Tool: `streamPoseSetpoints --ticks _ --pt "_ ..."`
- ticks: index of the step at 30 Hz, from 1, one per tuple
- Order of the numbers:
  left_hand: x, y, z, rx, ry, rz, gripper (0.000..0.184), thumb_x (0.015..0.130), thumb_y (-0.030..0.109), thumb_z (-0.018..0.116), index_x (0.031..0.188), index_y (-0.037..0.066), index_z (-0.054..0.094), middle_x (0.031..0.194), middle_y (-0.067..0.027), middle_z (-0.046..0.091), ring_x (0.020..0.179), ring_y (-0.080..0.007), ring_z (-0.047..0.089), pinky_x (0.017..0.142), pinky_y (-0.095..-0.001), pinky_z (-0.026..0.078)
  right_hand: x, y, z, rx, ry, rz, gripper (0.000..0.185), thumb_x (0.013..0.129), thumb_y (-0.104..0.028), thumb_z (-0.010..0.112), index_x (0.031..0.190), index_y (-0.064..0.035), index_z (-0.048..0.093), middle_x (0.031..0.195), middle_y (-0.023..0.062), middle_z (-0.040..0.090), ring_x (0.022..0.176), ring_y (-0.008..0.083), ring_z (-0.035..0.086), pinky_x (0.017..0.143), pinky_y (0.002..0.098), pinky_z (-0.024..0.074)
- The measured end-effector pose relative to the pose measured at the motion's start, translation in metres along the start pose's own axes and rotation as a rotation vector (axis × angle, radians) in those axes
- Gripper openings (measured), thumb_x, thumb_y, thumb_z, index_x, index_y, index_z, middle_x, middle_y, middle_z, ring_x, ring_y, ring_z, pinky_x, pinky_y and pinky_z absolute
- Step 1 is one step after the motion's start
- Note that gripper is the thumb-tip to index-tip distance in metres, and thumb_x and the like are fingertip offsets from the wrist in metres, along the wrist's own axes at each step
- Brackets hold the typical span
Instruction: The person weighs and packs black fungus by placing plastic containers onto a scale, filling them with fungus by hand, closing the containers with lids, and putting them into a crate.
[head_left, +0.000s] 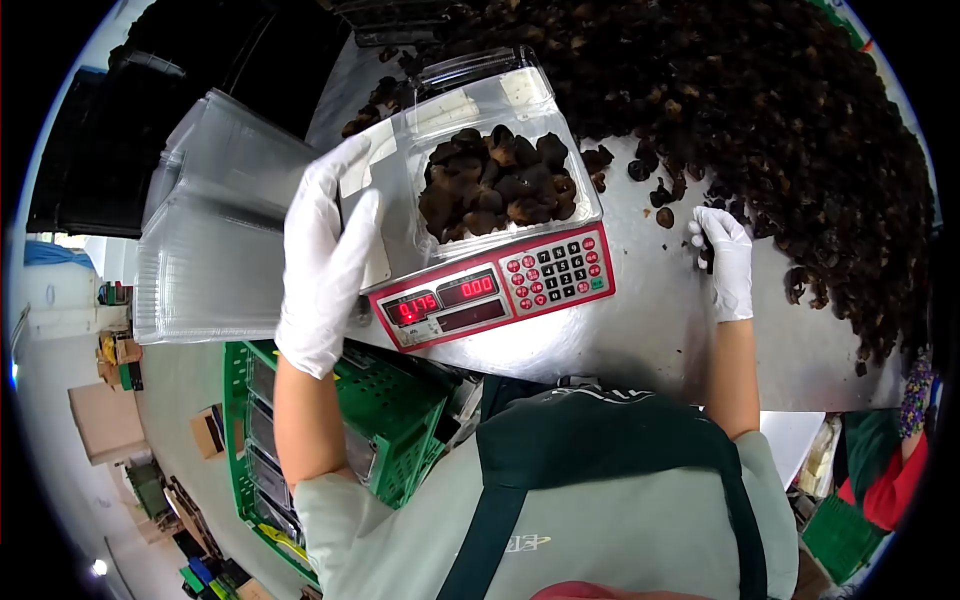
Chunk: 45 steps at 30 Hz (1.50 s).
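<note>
A red and silver digital scale (490, 300) stands on the metal table, its display lit with 0.175 and 0.00. On its pan sits a clear plastic container (590, 208) with the lid folded back, holding dark brown mushroom pieces (497, 185). My left hand (325, 255), in a white glove, is at the scale's left side with thumb and fingers apart. Nothing shows in it. My right hand (728, 262), also gloved, is low over the table by the loose heap, fingers curled round a dark mushroom piece (708, 258) that is partly hidden.
A big heap of dark mushroom pieces (800, 130) covers the table's far and right side. Nested clear plastic containers (215, 250) stand left of the scale. Below the table edge is a green crate (390, 400). A person's red sleeve (895, 485) shows at the far right.
</note>
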<state>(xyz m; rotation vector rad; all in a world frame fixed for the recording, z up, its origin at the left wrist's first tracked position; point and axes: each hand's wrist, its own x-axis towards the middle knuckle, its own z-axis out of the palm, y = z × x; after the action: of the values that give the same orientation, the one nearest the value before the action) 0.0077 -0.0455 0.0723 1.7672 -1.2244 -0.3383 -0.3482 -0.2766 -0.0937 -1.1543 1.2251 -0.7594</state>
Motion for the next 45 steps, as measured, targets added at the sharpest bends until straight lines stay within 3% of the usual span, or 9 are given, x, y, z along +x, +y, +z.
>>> streamPoseSetpoints --ticks 6,9,15,19,27,31,36,40,45 --pt "0.067 0.006 0.004 0.378 -0.062 0.127 0.054 0.101 0.029 0.062 0.144 -0.002 0.051 0.132 -0.0177 0.063 0.126 -0.0275 0.060 0.110 -0.0360 0.045 -0.031 -0.033 0.025 -0.097 -0.110 -0.018 0.016 0.099 -0.022 0.067 0.109 -0.0105 0.073 0.085 -0.0057 0.066 0.071 0.0005 0.055 0.055 0.0182 0.0369" --pt "0.118 -0.045 0.020 0.552 -0.085 -0.250 0.063 0.096 0.041 0.065 0.148 0.007 0.050 0.116 -0.0175 0.073 0.107 -0.0329 0.071 0.096 -0.0398 0.054 -0.044 -0.036 0.033 -0.119 -0.183 -0.052 0.017 0.099 -0.019 0.066 0.111 -0.0093 0.073 0.084 -0.0056 0.066 0.071 0.0008 0.055 0.055 0.0175 0.0365" --pt "0.130 -0.090 0.045 0.168 -0.043 -0.235 0.071 0.091 0.012 0.071 0.155 0.006 0.040 0.096 -0.0060 0.067 0.083 -0.0142 0.062 0.077 -0.0289 0.052 -0.066 -0.052 0.036 -0.124 -0.231 -0.010 0.022 0.096 -0.015 0.067 0.115 -0.0044 0.073 0.083 -0.0032 0.065 0.070 0.0030 0.054 0.058 0.0201 0.0424" --pt "0.099 -0.043 0.026 -0.537 0.008 -0.271 0.055 0.092 -0.001 0.063 0.146 0.000 0.050 0.113 -0.0053 0.062 0.099 -0.0115 0.061 0.089 -0.0251 0.051 -0.066 -0.069 0.045 -0.084 -0.322 -0.052 0.022 0.096 -0.013 0.067 0.115 -0.0031 0.073 0.088 -0.0006 0.067 0.075 0.0047 0.056 0.067 0.0216 0.0477" --pt "0.042 -0.009 -0.012 -0.174 -0.070 -0.070 0.048 0.093 0.000 0.057 0.141 -0.001 0.056 0.136 -0.0097 0.056 0.128 -0.0178 0.052 0.111 -0.0321 0.040 -0.054 -0.106 0.115 -0.422 -0.338 -0.752 0.027 0.086 -0.021 0.079 0.107 -0.0059 0.074 0.086 0.0054 0.068 0.079 0.0168 0.065 0.073 0.0314 0.0521" --pt "0.040 -0.010 0.001 -0.161 0.004 -0.013 0.055 0.094 0.005 0.060 0.147 0.000 0.050 0.142 -0.0118 0.054 0.132 -0.0196 0.050 0.113 -0.0326 0.039 -0.049 -0.117 0.153 -1.009 -0.367 -0.859 0.044 0.085 -0.047 0.075 0.103 -0.0070 0.074 0.107 0.0072 0.065 0.099 0.0244 0.064 0.085 0.0395 0.0526" --pt "0.036 -0.009 0.010 -0.220 0.041 -0.079 0.060 0.095 0.009 0.064 0.152 0.002 0.044 0.145 -0.0134 0.051 0.134 -0.0210 0.049 0.112 -0.0345 0.041 -0.047 -0.112 0.142 -0.428 -0.475 -0.792 0.015 0.084 -0.009 0.079 0.097 -0.0058 0.075 0.096 0.0059 0.069 0.096 0.0202 0.067 0.087 0.0320 0.0550" --pt "0.035 -0.013 0.015 -0.184 0.033 -0.044 0.069 0.094 0.010 0.063 0.158 0.005 0.037 0.153 -0.0163 0.044 0.136 -0.0230 0.046 0.114 -0.0365 0.039 -0.045 -0.116 0.137 -0.087 -0.617 -0.487 0.008 0.089 -0.004 0.074 0.097 -0.0036 0.073 0.102 0.0046 0.071 0.101 0.0138 0.066 0.092 0.0314 0.0538" --pt "0.039 -0.020 0.016 -0.172 0.031 -0.006 0.064 0.099 0.007 0.062 0.158 0.007 0.036 0.155 -0.0140 0.040 0.140 -0.0214 0.042 0.116 -0.0372 0.039 -0.041 -0.132 0.155 -0.126 -0.592 -0.690 0.015 0.093 -0.009 0.072 0.106 -0.0031 0.072 0.107 0.0041 0.069 0.103 0.0132 0.064 0.096 0.0313 0.0510"
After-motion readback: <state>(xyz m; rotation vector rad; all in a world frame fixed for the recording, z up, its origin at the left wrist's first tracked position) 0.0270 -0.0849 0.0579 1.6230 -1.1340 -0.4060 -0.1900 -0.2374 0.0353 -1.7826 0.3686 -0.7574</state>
